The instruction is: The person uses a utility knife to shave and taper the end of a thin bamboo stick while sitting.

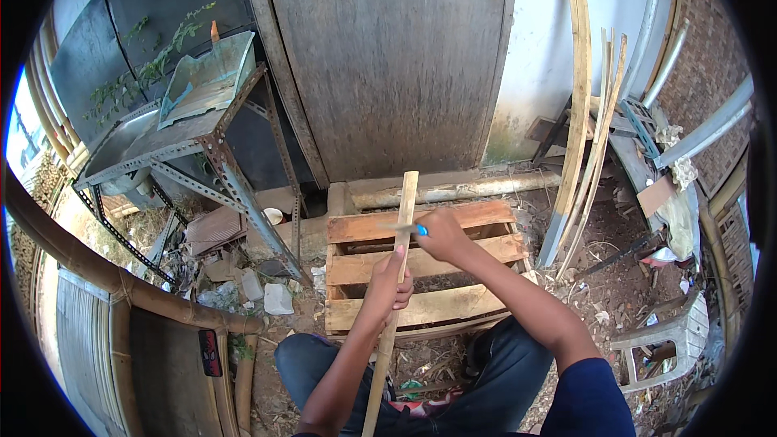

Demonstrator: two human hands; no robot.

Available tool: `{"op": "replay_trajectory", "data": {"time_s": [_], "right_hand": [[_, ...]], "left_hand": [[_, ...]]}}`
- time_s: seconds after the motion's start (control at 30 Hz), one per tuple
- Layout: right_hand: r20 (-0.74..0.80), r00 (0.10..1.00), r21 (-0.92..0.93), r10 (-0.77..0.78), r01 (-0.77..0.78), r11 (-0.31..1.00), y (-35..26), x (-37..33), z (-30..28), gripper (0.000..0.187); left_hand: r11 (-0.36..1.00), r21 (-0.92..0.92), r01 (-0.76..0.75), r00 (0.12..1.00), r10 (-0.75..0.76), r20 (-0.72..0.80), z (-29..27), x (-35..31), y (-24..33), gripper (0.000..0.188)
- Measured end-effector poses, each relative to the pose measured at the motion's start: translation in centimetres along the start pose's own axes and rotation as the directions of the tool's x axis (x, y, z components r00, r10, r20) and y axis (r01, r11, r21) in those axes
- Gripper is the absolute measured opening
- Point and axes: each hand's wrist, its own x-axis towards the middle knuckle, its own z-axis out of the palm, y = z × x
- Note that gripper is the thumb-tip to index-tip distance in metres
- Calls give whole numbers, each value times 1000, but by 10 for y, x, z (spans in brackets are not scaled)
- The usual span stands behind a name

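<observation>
The person is sitting low, knees apart, and is holding a long pale wooden slat (394, 275) that is running from between the legs up and away towards a grey wooden door (388, 57). The left hand (392, 282) is wrapping the slat about midway along its visible length, its fingers curled tight around the wood. The right hand (441, 233) is sitting higher up and just to the right of the slat, its fingers closed on a small knife with a blue handle (420, 230), whose blade looks to be lying across the wood, though the contact point is too small to make out clearly.

The slat looks light, thin and stiff, likely with some spring along its length and rough, splintery edges; a firm grip near the middle, close to where the blade is working, would probably be steadying it best.

Beneath the hands, a weathered wooden pallet of orange-brown boards (421, 263) is resting on the dirt. To the left, a rusty angle-iron frame table (235, 178) is carrying a shallow metal tray (129, 142), apparently empty apart from grime, and a bent greenish sheet (206, 77). More long pale slats (587, 129) are leaning against the wall on the right, and a white plastic chair (664, 340) is lying near them.
</observation>
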Motion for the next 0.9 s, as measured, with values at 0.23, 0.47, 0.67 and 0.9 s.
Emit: {"op": "replay_trajectory", "data": {"time_s": [0.23,0.47,0.67,0.9], "right_hand": [[-329,806,65,493,-501,863,107,-10,-33,36],[-150,945,273,289,-242,931,16,-9,-35,34],[-189,982,12,0,2,1000,0,1,-20,30],[-400,827,209,394,-336,918,66,-3,-44,36]], "left_hand": [[975,5,223,913,-210,350,51,-20,-19,43],[920,-301,250,917,-125,379,-6,3,2,49],[921,-281,270,895,-133,426,0,-2,-2,51],[918,-158,364,824,-239,513,55,-17,-27,49]]}}
